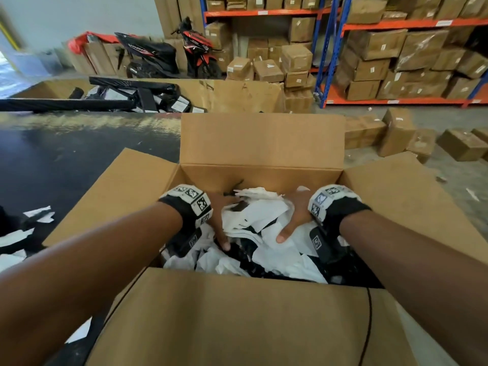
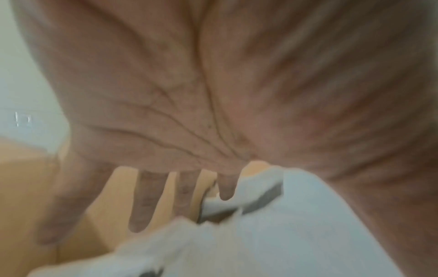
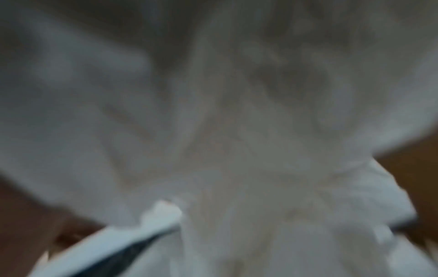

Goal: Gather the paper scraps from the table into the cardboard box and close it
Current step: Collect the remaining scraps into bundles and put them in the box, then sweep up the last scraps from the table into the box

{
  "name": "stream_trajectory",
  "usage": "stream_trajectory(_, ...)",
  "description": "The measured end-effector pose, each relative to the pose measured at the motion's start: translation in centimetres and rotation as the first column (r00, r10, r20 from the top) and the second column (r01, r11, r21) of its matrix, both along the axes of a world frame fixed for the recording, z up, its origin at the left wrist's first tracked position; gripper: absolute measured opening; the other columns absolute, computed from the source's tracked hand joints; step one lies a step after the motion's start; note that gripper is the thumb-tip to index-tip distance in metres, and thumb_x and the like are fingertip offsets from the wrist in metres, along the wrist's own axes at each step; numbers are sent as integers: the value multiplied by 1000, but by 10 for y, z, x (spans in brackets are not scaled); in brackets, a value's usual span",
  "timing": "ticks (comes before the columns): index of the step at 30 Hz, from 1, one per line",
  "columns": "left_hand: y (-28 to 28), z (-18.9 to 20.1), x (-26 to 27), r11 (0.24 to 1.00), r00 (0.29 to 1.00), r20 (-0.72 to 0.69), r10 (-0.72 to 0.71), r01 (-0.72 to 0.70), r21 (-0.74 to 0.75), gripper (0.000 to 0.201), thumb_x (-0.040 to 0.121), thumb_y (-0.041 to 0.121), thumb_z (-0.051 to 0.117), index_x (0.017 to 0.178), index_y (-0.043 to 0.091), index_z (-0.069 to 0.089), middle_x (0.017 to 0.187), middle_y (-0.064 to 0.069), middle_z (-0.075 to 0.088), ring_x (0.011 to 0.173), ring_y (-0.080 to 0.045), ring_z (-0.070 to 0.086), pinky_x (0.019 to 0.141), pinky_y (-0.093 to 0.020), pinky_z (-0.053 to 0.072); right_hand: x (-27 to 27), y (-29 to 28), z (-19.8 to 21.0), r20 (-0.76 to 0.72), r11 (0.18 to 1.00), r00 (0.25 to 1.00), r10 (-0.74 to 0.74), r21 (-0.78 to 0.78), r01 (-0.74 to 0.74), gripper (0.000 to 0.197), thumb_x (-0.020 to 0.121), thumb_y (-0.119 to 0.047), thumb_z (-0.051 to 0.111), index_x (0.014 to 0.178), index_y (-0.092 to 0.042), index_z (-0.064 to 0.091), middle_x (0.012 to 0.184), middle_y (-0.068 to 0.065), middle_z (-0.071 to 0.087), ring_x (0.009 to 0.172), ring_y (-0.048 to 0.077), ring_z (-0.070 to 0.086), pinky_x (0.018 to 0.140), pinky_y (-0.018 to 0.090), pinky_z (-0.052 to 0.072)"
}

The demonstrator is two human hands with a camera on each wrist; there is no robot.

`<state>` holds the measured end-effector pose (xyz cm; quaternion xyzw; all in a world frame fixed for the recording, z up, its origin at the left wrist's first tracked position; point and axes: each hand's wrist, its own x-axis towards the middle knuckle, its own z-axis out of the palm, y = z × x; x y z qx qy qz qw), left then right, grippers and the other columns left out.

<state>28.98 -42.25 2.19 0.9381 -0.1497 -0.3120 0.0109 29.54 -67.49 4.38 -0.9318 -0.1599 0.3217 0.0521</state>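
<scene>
A large cardboard box (image 1: 237, 318) stands in front of me with all its flaps folded out. It holds a heap of white and black paper scraps (image 1: 280, 260). Both hands are down inside it. My left hand (image 1: 217, 220) and right hand (image 1: 294, 215) press a bundle of white scraps (image 1: 258, 215) between their palms. In the left wrist view the fingers (image 2: 144, 202) are straight and spread beside the white paper (image 2: 284, 234), with the box wall (image 2: 23, 187) behind. The right wrist view is a blur of white paper (image 3: 213, 150). Loose scraps (image 1: 39, 215) lie on the table at the left.
The dark table top (image 1: 79, 159) stretches to the left of the box. A black cable (image 1: 368, 313) runs over the near flap. Behind are a parked motorbike (image 1: 163, 54), shelves full of cartons (image 1: 396, 56) and several cartons on the floor (image 1: 396, 133).
</scene>
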Motion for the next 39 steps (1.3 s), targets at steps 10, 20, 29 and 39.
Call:
stream_trajectory(10,-1,93,-54,964,950,311,38,47,-262,104,74,55,84,158,32,27,156,4,41,140,-20,43,113,-32,33,-46,-3,90,454,980,887,-83,198,-10,75,79,-60,72,144,-30,48,149,-2,48,137,22,43,110,38,35)
stream_trajectory(20,107,95,-173,795,816,519,253,130,-592,73,78,58,80,142,34,55,132,8,62,117,-7,61,98,-40,55,-169,103,102,627,867,764,-152,456,-201,45,80,-50,77,118,-27,69,117,-4,67,112,14,59,98,33,45)
stream_trajectory(29,291,70,-297,727,746,476,466,-16,-686,56,80,50,81,131,35,66,118,14,68,110,1,65,95,-17,53,-249,287,80,645,750,762,-56,531,-394,40,81,-46,77,114,-22,72,112,-4,70,108,13,61,96,30,42)
stream_trajectory(39,465,-28,-392,708,625,362,691,-485,-514,105,57,84,65,148,33,48,139,-8,49,129,-25,54,112,-38,43,-290,426,-27,398,824,907,136,463,-327,59,79,-55,74,130,-30,60,128,-3,57,119,15,57,103,36,47)
